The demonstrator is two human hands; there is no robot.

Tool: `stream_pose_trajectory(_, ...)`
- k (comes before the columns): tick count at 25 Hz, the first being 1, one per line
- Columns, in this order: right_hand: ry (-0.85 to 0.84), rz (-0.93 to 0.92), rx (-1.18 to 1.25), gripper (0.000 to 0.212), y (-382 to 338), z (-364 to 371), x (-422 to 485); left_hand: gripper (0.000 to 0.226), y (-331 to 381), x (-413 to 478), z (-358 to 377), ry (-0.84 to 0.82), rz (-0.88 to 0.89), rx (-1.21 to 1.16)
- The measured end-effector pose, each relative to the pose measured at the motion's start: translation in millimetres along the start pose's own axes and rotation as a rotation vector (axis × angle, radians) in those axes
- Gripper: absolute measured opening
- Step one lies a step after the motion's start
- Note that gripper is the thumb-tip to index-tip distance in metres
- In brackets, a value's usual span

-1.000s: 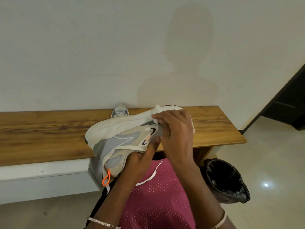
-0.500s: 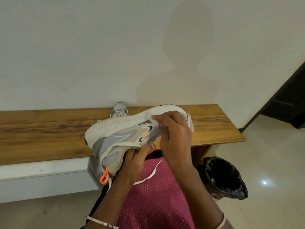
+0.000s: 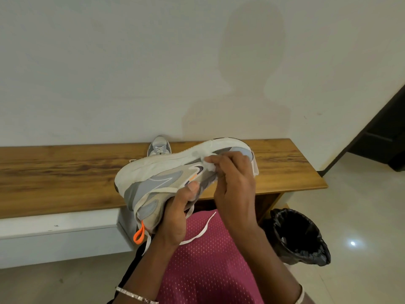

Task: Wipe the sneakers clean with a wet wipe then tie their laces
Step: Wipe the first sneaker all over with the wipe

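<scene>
Both hands on one sneaker (image 3: 166, 178), held on its side over our lap, in front of the bench (image 3: 65, 172). Left hand (image 3: 175, 216) grips the upper from below. Right hand (image 3: 232, 183) pinches the wet wipe (image 3: 209, 166) against its side. Second sneaker (image 3: 159, 147) sits on the bench behind.

You are in a home, likely by an entryway: a long wooden bench (image 3: 65, 172) runs along a plain white wall (image 3: 109, 73), a bin lined with a black bag (image 3: 300, 238) stands on the glossy tiled floor (image 3: 361, 216), beside a dark doorway (image 3: 385, 132).
</scene>
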State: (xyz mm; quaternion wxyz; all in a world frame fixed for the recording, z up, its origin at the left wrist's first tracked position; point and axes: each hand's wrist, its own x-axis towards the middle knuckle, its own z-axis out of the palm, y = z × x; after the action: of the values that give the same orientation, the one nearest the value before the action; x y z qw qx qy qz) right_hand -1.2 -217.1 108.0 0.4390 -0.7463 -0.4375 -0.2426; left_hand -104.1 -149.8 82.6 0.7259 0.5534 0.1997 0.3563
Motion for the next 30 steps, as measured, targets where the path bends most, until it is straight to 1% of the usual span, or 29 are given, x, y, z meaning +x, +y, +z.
stream_pose_trajectory(2,-0.033,-0.107,0.003,0.029,-2.9,-0.1,-10.9,0.064,2.3,1.7,-0.2,0.030,0.020,-0.065)
stream_pose_trajectory(3,-0.033,-0.122,-0.021,0.029,2.1,-0.6,-9.7,0.071,2.9,2.2,-0.7,0.056,0.007,-0.082)
stream_pose_trajectory(4,-0.010,-0.090,-0.042,0.030,9.4,-1.3,-5.8,0.071,3.6,2.1,-0.6,0.073,-0.016,-0.101)
stream_pose_trajectory(6,0.044,0.062,-0.040,0.038,20.6,-4.6,6.7,0.064,4.2,1.9,1.1,0.085,-0.049,-0.150)
stream_pose_trajectory(7,0.050,0.098,-0.028,0.040,23.6,-5.5,11.0,0.071,2.8,2.7,1.2,0.089,-0.060,-0.161)
stream_pose_trajectory(8,0.043,0.085,-0.021,0.039,22.8,-4.9,10.8,0.082,2.0,3.9,1.2,0.093,-0.064,-0.172)
stream_pose_trajectory(9,0.030,0.043,-0.011,0.035,17.4,-3.6,8.1,0.088,2.3,5.0,1.4,0.088,-0.054,-0.191)
stream_pose_trajectory(11,-0.002,-0.040,0.069,0.028,-2.0,1.0,-6.9,0.091,4.8,5.1,3.2,0.089,-0.057,-0.249)
stream_pose_trajectory(13,0.000,-0.099,0.162,0.035,-22.3,6.9,-27.9,0.090,8.5,4.5,6.3,0.082,-0.123,-0.396)
stream_pose_trajectory(15,0.052,-0.167,0.167,0.040,-25.4,10.8,-35.8,0.086,12.3,3.5,9.4,0.058,-0.157,-0.488)
stream_pose_trajectory(16,0.079,-0.187,0.125,0.037,-18.2,12.0,-33.0,0.080,13.3,2.6,10.3,0.043,-0.147,-0.458)
stream_pose_trajectory(18,0.135,-0.156,-0.017,0.022,6.2,11.1,-21.5,0.059,19.2,1.5,11.9,0.046,-0.094,-0.360)
stream_pose_trajectory(20,0.163,-0.046,-0.077,0.020,28.2,5.6,-8.0,0.061,21.5,1.2,13.4,0.065,-0.072,-0.315)
stream_pose_trajectory(22,0.167,-0.015,-0.043,0.021,27.6,5.9,-9.7,0.064,21.6,3.4,12.2,0.083,-0.084,-0.400)
stream_pose_trajectory(24,0.148,-0.085,0.034,0.019,7.5,11.4,-25.0,0.071,21.1,3.6,11.5,0.059,-0.110,-0.489)
stream_pose_trajectory(27,0.100,-0.194,0.122,0.030,-15.7,15.9,-48.3,0.073,21.5,3.9,8.7,0.047,-0.162,-0.559)
stream_pose_trajectory(29,0.090,-0.238,0.074,0.032,-6.1,15.0,-40.5,0.075,21.7,3.3,9.1,0.039,-0.150,-0.529)
stream_pose_trajectory(30,0.110,-0.247,0.008,0.032,2.5,13.6,-32.0,0.074,22.6,2.1,10.6,0.030,-0.129,-0.511)
